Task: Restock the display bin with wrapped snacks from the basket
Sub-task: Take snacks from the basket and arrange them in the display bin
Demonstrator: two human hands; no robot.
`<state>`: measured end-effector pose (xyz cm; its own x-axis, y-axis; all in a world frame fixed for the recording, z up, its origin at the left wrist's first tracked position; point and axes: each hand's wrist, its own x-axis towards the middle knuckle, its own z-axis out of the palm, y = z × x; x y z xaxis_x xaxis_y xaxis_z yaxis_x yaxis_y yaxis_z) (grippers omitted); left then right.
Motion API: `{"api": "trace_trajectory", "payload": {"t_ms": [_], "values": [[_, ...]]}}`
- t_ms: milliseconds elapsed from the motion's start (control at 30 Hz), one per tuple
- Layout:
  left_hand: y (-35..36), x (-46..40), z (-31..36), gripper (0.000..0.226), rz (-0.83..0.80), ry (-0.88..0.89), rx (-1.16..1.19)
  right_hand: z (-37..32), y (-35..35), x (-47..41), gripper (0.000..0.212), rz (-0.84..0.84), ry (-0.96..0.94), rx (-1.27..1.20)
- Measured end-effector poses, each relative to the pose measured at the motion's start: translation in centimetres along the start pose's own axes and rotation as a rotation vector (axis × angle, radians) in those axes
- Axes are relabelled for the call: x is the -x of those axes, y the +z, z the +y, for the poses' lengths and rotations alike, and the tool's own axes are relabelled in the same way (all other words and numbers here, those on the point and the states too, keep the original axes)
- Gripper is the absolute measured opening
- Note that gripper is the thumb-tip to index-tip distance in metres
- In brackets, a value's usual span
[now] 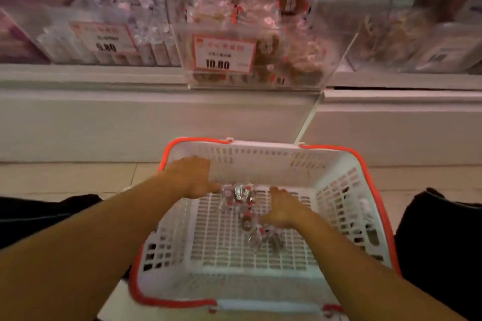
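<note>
- Head view, looking down into white basket (263,292) with red rim and handles, set on tiled floor (65,177) before a white shelf base.
- Both bare forearms reaching into basket.
- Left hand (194,177) low at far-left inside, fingers extended toward a cluster of wrapped snacks (240,197) on the slotted bottom; fingertips touching or just beside the nearest wrapper, cannot tell which through blur.
- Right hand (283,208) just beside same cluster on its right, fingers loosely spread; actual grip on a wrapper not discernible.
- More wrapped pieces (266,238) lying nearer, under right wrist.
- Clear display bin (320,41) on shelf above, centre, partly filled with brown wrapped snacks; price tag (223,54) reading 10.80 on front.
- Neighbouring bin (52,34) to left, tag reading 0.80.
</note>
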<state>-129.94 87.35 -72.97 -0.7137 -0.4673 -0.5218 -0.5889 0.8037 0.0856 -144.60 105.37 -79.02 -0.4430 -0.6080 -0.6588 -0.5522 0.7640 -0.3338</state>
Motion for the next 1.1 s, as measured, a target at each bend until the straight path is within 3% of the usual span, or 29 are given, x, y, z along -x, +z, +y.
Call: {"api": "trace_trajectory", "payload": {"t_ms": [67, 133, 267, 400, 500, 600, 733, 900, 1100], "values": [[5.5, -1.4, -0.5, 0.063, -0.083, -0.199, 0.305, 2.8, 3.0, -1.4, 0.113, -0.118, 0.225, -0.110], [10.1, -2.6, -0.4, 0.086, -0.126, -0.380, 0.530, 4.6, 5.1, -2.7, 0.121, -0.116, 0.335, -0.146], [14.3, -5.7, 0.1, 0.104, -0.004, -0.534, 0.766, 4.7, 8.8, -5.3, 0.139, -0.130, 0.419, -0.196], [15.5, -9.1, 0.8, 0.090, 0.117, -0.356, 0.565, 3.7, 12.2, -5.4, 0.113, 0.070, 0.408, -0.013], [16.5, -10.7, 1.3, 0.098, 0.101, -0.363, 0.408, 3.6, 13.0, -5.6, 0.091, 0.164, 0.342, -0.068], [17.3, -11.9, 1.6, 0.084, 0.170, -0.284, 0.227, 2.3, 13.0, -6.3, 0.061, 0.181, 0.193, -0.133], [17.4, -12.8, 1.3, 0.072, 0.106, -0.326, 0.342, 1.1, 13.0, -7.5, 0.045, 0.139, 0.155, -0.418], [17.4, -12.7, 0.7, 0.055, 0.065, -0.452, 0.563, 1.8, 12.4, -7.9, 0.038, 0.057, 0.158, -0.545], [17.8, -12.0, 1.0, 0.079, 0.006, -0.511, 0.604, 3.0, 11.9, -7.0, 0.038, -0.191, 0.309, -0.897]]}}
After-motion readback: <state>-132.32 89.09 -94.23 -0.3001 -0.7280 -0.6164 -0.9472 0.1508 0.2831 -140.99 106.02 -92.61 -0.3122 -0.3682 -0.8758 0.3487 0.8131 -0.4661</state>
